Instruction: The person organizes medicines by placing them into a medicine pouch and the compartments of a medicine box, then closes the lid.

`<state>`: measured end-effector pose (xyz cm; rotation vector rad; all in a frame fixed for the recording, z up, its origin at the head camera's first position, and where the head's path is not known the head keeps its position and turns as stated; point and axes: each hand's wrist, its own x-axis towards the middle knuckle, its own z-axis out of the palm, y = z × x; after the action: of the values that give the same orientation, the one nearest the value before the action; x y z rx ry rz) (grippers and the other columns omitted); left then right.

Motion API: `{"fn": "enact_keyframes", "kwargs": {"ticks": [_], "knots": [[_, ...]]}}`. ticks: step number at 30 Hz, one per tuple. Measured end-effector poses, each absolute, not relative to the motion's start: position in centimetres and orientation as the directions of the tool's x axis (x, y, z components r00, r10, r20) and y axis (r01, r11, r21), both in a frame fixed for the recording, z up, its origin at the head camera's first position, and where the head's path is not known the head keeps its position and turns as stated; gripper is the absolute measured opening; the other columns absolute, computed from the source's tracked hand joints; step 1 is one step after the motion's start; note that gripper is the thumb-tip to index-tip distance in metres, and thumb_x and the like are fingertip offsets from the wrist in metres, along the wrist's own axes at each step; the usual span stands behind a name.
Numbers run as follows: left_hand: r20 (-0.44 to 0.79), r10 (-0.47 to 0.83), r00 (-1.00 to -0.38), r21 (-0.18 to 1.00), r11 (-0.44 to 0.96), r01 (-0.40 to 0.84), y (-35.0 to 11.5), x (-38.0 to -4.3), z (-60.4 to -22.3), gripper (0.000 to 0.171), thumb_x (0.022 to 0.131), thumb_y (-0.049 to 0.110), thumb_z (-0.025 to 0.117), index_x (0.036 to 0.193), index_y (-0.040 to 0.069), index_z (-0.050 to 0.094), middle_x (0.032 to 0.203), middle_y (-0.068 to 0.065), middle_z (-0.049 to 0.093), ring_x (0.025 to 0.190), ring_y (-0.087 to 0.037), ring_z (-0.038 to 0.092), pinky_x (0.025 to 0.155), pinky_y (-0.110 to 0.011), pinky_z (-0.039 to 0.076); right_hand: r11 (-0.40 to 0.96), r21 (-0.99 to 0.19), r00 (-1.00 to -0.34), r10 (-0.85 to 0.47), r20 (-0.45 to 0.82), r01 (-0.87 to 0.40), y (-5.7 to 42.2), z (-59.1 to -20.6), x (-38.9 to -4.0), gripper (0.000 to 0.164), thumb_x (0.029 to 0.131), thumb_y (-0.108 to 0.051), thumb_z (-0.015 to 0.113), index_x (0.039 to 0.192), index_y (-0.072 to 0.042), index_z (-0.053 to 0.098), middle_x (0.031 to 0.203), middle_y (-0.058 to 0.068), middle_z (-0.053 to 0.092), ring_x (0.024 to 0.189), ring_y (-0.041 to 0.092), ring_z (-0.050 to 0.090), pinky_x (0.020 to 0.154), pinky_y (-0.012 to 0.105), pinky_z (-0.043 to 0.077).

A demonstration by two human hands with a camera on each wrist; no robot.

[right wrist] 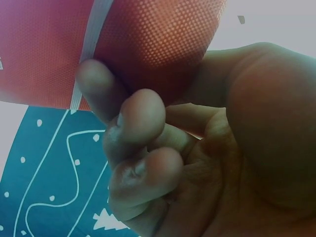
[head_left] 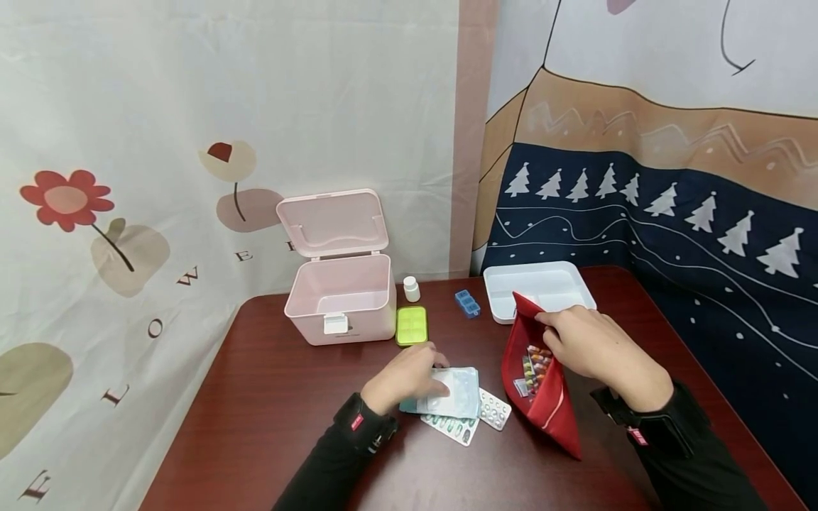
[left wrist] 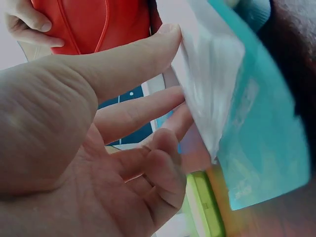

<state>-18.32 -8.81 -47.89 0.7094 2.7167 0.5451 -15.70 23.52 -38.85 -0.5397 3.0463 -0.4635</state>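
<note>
My left hand (head_left: 409,376) pinches a flat white-and-teal packet (head_left: 461,392) between thumb and fingers. In the left wrist view the thumb lies against the near edge of the white packet (left wrist: 210,74), fingertips at its other side. Under it on the table are a blister pack of green capsules (head_left: 452,429) and a silver blister pack (head_left: 494,409). My right hand (head_left: 591,344) grips the rim of a red zip pouch (head_left: 556,415), whose mouth gapes. Several blister packs of coloured capsules (head_left: 537,365) show inside. From below, the right wrist view shows fingers curled at the red fabric (right wrist: 153,44).
A pink lidded box (head_left: 341,298) stands at the back left with its lid up. Near it are a white bottle (head_left: 412,289), a lime-green pill case (head_left: 412,325) and a blue pill case (head_left: 468,304). A white tray (head_left: 543,273) sits behind the pouch.
</note>
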Motion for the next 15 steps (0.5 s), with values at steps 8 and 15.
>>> {"fn": "enact_keyframes", "kwargs": {"ticks": [8, 15], "knots": [[-0.168, 0.479, -0.861, 0.452, 0.814, 0.365, -8.95, -18.62, -48.15, 0.036, 0.086, 0.031, 0.094, 0.118, 0.017, 0.085, 0.104, 0.004, 0.067, 0.091, -0.01, 0.058, 0.082, -0.027, 0.05, 0.897, -0.283, -0.939, -0.34, 0.045, -0.339, 23.49, -38.89, -15.7, 0.037, 0.101, -0.012, 0.068, 0.135, -0.001, 0.075, 0.107, 0.015, 0.078, 0.073, 0.016, 0.055, 0.055, 0.03, 0.041], [-0.126, 0.456, -0.881, 0.507, 0.793, 0.338, -9.13, -19.01, -47.87, 0.017, 0.094, 0.026, 0.087, 0.109, 0.018, 0.083, 0.098, 0.005, 0.077, 0.087, -0.009, 0.064, 0.079, -0.028, 0.054, 0.896, -0.288, -0.939, -0.34, 0.043, -0.338, 23.49, -38.87, -15.75, 0.037, 0.102, -0.012, 0.067, 0.136, -0.002, 0.075, 0.105, 0.014, 0.078, 0.071, 0.016, 0.054, 0.055, 0.03, 0.041]]}}
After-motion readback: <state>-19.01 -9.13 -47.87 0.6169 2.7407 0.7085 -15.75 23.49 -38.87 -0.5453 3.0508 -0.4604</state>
